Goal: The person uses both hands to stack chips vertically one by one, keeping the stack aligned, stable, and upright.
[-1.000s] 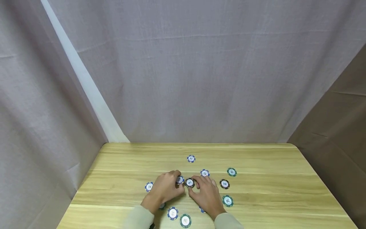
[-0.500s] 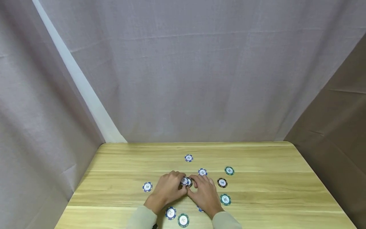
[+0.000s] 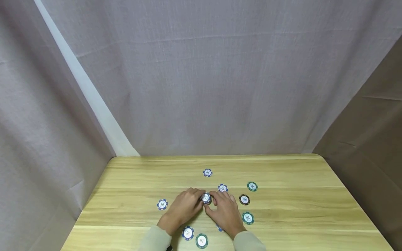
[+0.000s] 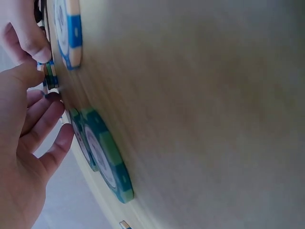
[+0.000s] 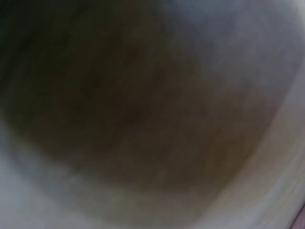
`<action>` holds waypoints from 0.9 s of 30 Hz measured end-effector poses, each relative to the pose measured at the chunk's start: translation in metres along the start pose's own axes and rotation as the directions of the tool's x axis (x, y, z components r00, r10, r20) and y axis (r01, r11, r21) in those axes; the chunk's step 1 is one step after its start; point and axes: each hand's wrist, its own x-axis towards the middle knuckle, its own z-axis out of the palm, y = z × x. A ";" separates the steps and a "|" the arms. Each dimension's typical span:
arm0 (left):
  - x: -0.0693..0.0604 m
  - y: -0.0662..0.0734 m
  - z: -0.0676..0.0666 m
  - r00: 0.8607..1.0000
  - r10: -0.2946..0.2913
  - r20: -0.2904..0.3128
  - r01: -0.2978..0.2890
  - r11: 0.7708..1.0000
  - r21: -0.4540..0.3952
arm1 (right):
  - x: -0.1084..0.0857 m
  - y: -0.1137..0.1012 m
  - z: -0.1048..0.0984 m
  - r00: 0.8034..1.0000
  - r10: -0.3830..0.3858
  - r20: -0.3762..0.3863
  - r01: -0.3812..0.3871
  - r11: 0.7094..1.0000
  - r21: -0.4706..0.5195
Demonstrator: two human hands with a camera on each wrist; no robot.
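A blue-edged poker chip (image 3: 205, 198) marked 10 lies on top of a small stack between my hands, in the head view. My left hand (image 3: 185, 206) pinches that chip from the left with thumb and fingertips. From the right, the thumb and index finger of my right hand (image 3: 225, 211) grip the black chip under it. Sideways in the left wrist view, the stack (image 4: 49, 75) shows blue and green layers at my left fingertips. The right wrist view is dark and blurred, with no chip discernible.
Loose chips surround the hands on the wooden table (image 3: 132, 181): several blue ones, such as one at the left (image 3: 162, 204), green ones (image 3: 248, 218) and a black 100 chip (image 3: 244, 199). Another blue chip (image 3: 220, 228) is partly under my right wrist. Grey curtains (image 3: 201, 87) stand behind.
My left hand has carried the blue chip rightward from beside the black chip to on top of it. The right hand has stayed at the black chip; the head view has shifted slightly.
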 end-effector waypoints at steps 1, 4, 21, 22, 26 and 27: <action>-0.001 0.001 0.000 1.000 0.000 0.002 0.000 1.000 -0.010 | 0.000 0.000 0.000 1.000 -0.001 0.000 0.001 1.000 -0.003; -0.002 0.002 0.002 1.000 0.002 -0.001 -0.002 1.000 -0.026 | -0.001 0.001 0.001 1.000 -0.005 -0.001 0.005 1.000 -0.008; -0.014 -0.001 -0.019 0.998 -0.001 0.057 0.003 0.999 -0.050 | 0.001 0.004 0.001 0.999 -0.023 -0.024 0.023 1.000 -0.003; -0.016 -0.003 -0.022 0.998 0.006 0.067 -0.003 0.999 -0.044 | 0.001 0.005 0.000 1.000 -0.017 -0.022 0.017 1.000 -0.001; -0.027 -0.012 -0.035 0.994 0.006 0.111 -0.004 1.000 -0.019 | 0.002 0.007 0.000 1.000 0.004 -0.001 -0.004 1.000 0.009; -0.029 -0.014 -0.038 0.992 -0.005 0.122 0.006 1.000 -0.012 | 0.003 0.007 0.000 1.000 0.010 0.006 -0.010 1.000 0.010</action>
